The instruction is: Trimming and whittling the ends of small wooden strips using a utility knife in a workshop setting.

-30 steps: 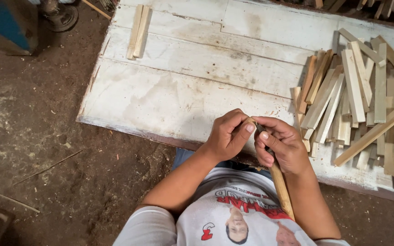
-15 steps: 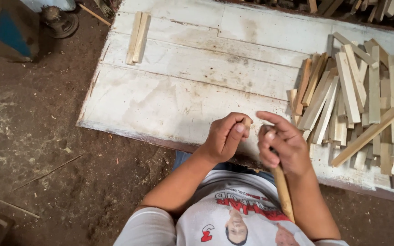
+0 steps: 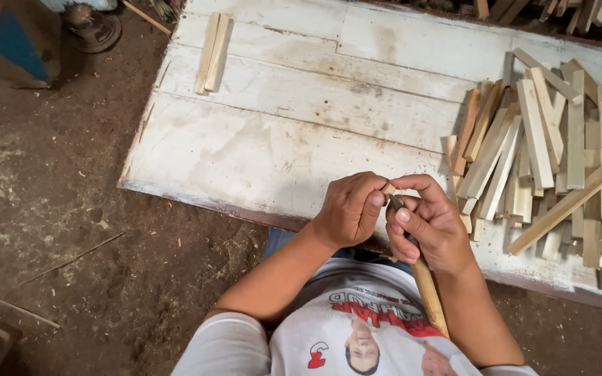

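Note:
My left hand point(image 3: 348, 207) is curled around a small piece of pale wood point(image 3: 388, 189), of which only the tip shows between thumb and fingers. My right hand point(image 3: 430, 226) grips a tool with a wooden handle point(image 3: 428, 292) that runs down toward my chest; its dark metal end point(image 3: 395, 203) rests against the small wood piece. Both hands meet just over the near edge of a whitewashed plank board point(image 3: 266, 139) lying on the ground.
A heap of several cut wooden sticks point(image 3: 545, 146) covers the board's right side. Two sticks point(image 3: 212, 52) lie side by side at its far left corner. Dirt floor point(image 3: 50, 209) with thin twigs lies to the left, a blue object point(image 3: 8, 42) at top left.
My hands stay at the board's near edge. The right hand has closed in again, bringing the tool's tip back against the small wood piece held in the left.

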